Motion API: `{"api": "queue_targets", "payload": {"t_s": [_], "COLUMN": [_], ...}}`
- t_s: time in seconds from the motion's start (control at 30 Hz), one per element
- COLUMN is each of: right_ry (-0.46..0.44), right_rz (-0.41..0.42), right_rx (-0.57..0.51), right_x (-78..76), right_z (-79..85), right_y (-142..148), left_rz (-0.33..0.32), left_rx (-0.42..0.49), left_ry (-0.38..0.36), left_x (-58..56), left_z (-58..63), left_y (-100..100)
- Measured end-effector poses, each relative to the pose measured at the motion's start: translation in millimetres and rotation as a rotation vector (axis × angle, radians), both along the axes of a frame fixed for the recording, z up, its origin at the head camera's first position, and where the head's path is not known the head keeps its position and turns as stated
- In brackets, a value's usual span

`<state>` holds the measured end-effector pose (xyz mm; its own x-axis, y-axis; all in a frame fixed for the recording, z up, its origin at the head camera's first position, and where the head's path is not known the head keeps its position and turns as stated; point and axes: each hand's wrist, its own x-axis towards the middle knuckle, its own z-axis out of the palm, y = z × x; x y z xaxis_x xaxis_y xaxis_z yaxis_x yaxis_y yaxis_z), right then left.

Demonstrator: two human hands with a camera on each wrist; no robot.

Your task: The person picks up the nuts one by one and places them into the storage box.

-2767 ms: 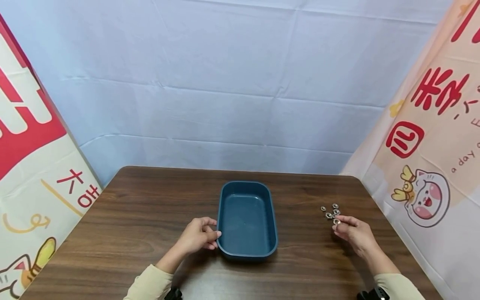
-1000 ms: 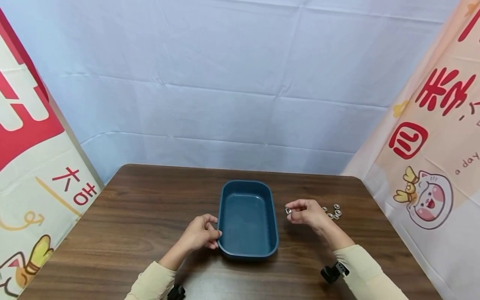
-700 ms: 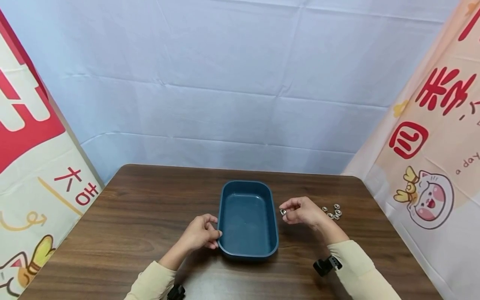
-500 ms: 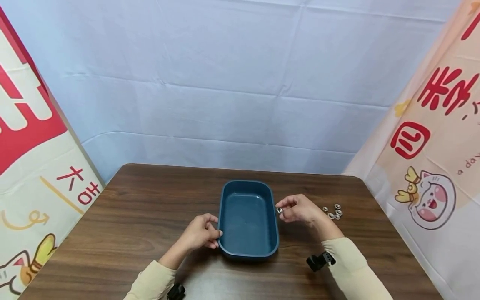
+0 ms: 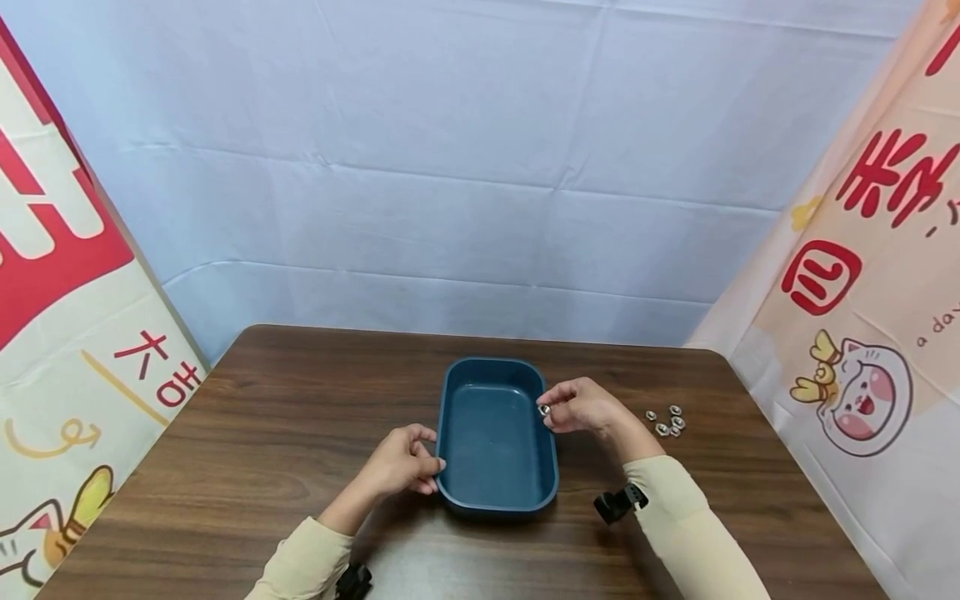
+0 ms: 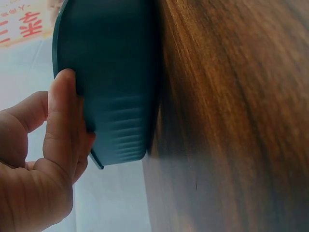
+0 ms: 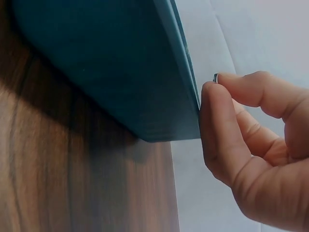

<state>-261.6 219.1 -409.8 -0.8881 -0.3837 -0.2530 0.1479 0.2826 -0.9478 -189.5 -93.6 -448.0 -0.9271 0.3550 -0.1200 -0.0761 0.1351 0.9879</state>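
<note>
Nut on the move: the small metal nut (image 5: 544,410) has come left since the earlier frame, away from the loose nuts (image 5: 662,430) and up to the right rim of the blue tray (image 5: 491,454), while the left hand (image 5: 405,462) has stayed where it was
Left hand: fingers loosely bent and resting against the tray's left outer wall, not clenched; a light, even touch should be enough to keep the tray from sliding
Blue tray: near the middle of the wooden table (image 5: 315,400), long side running near to far, with bare floor showing
Right hand (image 5: 585,407): grasping the nut between thumb and forefinger at the far part of the tray's right rim; whether the fingers touch the rim I cannot tell
Careful carry: best to clear the rim fully before easing the pinch, and to let go low over the floor, since so small a piece could bounce or catch on the edge
Loose nuts: five, it seems, clustered on the table at the right, well apart from the tray
</note>
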Motion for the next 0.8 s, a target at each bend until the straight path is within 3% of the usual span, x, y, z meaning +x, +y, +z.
{"api": "queue_targets", "payload": {"t_s": [0.17,0.3,0.37,0.57,0.8], "right_ry": [0.01,0.022,0.028,0.021,0.015], "right_rz": [0.021,0.02,0.02,0.024,0.023], "right_rx": [-0.002,0.009,0.015,0.036,0.062], "right_x": [-4.9,-7.1,-8.1,-13.0,-21.7], "right_z": [2.8,6.8,8.8,10.4,9.7], "right_y": [-10.2,-20.3,-24.8,-35.9,-48.0], "left_rz": [-0.001,-0.012,-0.017,-0.022,-0.024], "left_rx": [0.007,0.006,-0.002,-0.008,0.001], "left_ry": [0.0,0.002,0.002,0.006,0.008], "left_x": [0.1,7.7,8.5,-1.0,-1.3], "left_z": [1.1,17.2,19.5,-0.5,1.0], "left_y": [0.1,0.3,0.3,-1.4,-1.4]}}
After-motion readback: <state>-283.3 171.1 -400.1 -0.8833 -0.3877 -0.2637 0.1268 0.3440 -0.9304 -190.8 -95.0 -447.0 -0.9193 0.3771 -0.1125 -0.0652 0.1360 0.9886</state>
